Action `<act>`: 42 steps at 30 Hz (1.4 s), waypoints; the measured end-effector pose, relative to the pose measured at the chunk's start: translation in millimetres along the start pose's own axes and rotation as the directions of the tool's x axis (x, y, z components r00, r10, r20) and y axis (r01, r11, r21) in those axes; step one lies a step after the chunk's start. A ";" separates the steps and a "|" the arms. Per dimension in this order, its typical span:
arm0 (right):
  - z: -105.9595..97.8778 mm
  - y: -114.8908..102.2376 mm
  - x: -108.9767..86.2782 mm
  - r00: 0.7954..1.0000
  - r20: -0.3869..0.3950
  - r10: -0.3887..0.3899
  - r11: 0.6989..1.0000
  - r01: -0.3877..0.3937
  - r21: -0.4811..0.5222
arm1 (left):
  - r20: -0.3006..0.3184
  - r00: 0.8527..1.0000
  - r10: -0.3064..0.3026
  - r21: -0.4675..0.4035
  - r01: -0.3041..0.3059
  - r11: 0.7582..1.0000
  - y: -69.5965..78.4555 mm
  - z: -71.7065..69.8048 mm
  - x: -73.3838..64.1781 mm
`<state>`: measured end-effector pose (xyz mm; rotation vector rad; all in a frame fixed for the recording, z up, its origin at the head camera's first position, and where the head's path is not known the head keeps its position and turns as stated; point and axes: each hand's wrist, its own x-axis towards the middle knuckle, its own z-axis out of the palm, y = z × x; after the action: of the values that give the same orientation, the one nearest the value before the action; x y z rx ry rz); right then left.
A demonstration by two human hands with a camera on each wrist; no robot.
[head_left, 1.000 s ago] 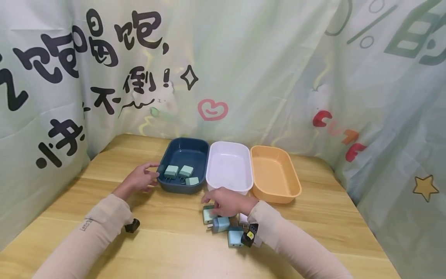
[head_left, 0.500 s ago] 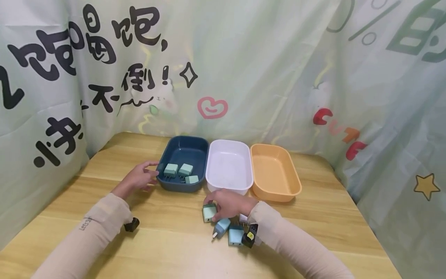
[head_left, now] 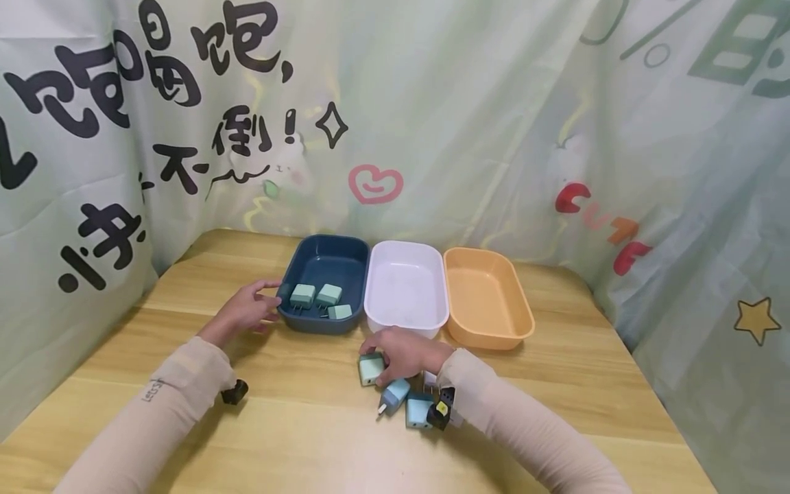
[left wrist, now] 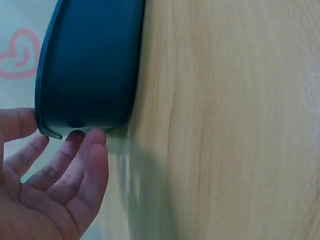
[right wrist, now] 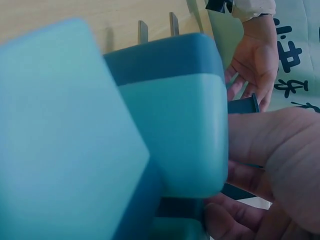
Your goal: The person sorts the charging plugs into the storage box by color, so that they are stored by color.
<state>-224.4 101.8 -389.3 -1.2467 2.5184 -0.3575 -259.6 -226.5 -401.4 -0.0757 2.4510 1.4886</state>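
Observation:
In the head view my left hand (head_left: 247, 310) rests its fingertips at the left side of a navy tray (head_left: 336, 259), whose outer wall also fills the top of the left wrist view. Its fingers are loosely bent. Three pale green plug chargers (head_left: 329, 295) lie inside that tray. My right hand (head_left: 404, 353) grips another green charger (head_left: 372, 371) between thumb and fingers, just in front of the white tray (head_left: 407, 288). Close by lie a blue-and-grey charger (head_left: 393, 396), a light blue one (head_left: 418, 412) and a white one (head_left: 430, 381), partly hidden by the wrist.
An orange tray (head_left: 487, 302) stands at the right end of the row of trays. All sit on a wooden table (head_left: 296, 425) before a printed curtain (head_left: 457, 123). Black wrist cameras (head_left: 234, 392) hang below the sleeves.
My right thumb and fingers have closed round the green charger. The blue-and-grey charger beside it has turned, its prongs now pointing nearer the front. My left hand stays at the navy tray.

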 end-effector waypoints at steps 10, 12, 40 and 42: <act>-1.4 -2.2 2.3 0.999 -0.030 0.024 0.999 -0.023 0.047 | 0.005 1.000 0.000 0.007 0.000 1.000 -2.2 1.4 -2.5; -3.3 -1.8 2.7 0.999 -0.043 0.025 0.999 -0.023 0.039 | -0.002 1.000 -0.002 0.005 0.002 1.000 -0.8 1.3 -0.6; -17.4 -9.6 12.5 0.995 -0.095 -0.006 0.999 0.011 0.049 | -0.001 1.000 -0.024 -0.004 0.024 1.000 3.3 -0.4 -2.6; -18.8 -10.3 13.2 0.995 -0.098 -0.004 0.999 0.009 0.048 | 0.001 1.000 -0.024 -0.004 0.024 1.000 3.4 -0.2 -2.4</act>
<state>-231.6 86.7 -370.4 -1.2478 2.5711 -0.4900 -258.0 -225.4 -397.7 -0.1049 2.4380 1.4832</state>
